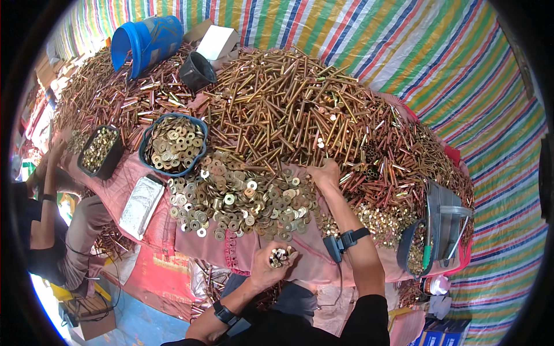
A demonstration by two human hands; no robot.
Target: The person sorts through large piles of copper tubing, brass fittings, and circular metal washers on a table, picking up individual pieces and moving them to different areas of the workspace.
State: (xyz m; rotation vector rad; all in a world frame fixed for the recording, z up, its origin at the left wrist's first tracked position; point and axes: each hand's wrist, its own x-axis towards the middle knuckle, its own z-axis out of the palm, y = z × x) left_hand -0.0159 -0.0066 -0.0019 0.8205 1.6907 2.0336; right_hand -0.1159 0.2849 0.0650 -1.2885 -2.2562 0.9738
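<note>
My left hand (270, 266) is closed round a bundle of bolts (280, 258), held upright near the table's front edge so their round ends show. My right hand (326, 173) reaches to the near edge of a large heap of long brass-coloured bolts (271, 109). Its fingers are bent down and closed there; what they grip is hidden. Loose flat washers (242, 202) spread over the pink cloth (199, 245) between my hands and a blue tub (141, 151) filled with more washers.
A dark container of small nuts (99, 151) and a silver-wrapped packet (141, 207) lie left. Loose nuts (384, 225) and grey bins (441, 225) are at right. A blue bucket (153, 43) and black pot (197, 70) rest on the heap. Another person's hand (57, 143) is far left.
</note>
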